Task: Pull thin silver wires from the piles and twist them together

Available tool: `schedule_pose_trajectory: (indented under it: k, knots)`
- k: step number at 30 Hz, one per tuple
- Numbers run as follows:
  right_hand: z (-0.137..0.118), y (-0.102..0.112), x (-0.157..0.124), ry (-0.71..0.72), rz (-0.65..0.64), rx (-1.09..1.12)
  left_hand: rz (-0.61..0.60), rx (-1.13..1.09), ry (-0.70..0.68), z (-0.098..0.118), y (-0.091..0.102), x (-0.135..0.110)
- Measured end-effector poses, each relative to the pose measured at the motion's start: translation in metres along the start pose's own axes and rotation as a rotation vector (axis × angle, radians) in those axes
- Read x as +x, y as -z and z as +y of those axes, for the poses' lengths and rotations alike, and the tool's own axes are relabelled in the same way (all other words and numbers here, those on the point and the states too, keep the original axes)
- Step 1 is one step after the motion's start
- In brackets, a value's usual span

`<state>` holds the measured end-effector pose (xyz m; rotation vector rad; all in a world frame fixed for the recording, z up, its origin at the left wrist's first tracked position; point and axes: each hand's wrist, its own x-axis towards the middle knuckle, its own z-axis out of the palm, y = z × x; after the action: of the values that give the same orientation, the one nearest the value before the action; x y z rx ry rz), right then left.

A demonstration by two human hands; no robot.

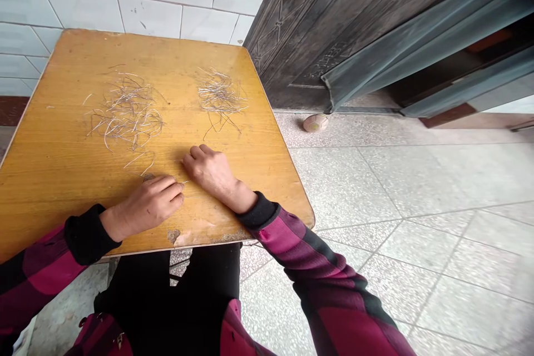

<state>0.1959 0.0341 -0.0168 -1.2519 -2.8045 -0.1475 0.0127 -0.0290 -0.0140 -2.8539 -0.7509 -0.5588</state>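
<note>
My left hand (151, 204) rests near the front of the wooden table (54, 178), its thumb and fingers pinched on a thin wire (186, 182) whose short end sticks out to the right. Beside it, slightly farther back, my right hand (212, 173) lies on the tabletop with curled, closed fingers. What those fingers hold, if anything, is hidden beneath them. Beyond my left hand spreads a loose tangle of bent wires (127, 114), with a few separate pieces closer to my fingers. A more compact pile of wires (221, 92) lies beyond my right hand.
White wall tiles (154, 16) border the table's far edge. To the right are a dark carved door (300, 39), a grey-blue curtain (387, 61) and a ball (315, 123) on the tiled floor (367, 178). The table's front edge is chipped.
</note>
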Motion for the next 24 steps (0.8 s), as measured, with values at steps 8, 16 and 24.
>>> schedule_pose_trajectory:
  k: [8, 16, 24]
  knots:
    - [-0.001, -0.013, 0.004, -0.110, 0.072, 0.064, -0.031, -0.023, 0.013, 0.000, 0.001, 0.000]
    - [0.003, 0.006, -0.010, -0.119, 0.143, 0.125, 0.010, -0.188, 0.067, -0.009, -0.006, -0.008]
    - [-0.008, 0.011, -0.061, 0.124, 0.124, 0.423, 0.133, -0.333, 0.208, -0.018, -0.003, -0.012]
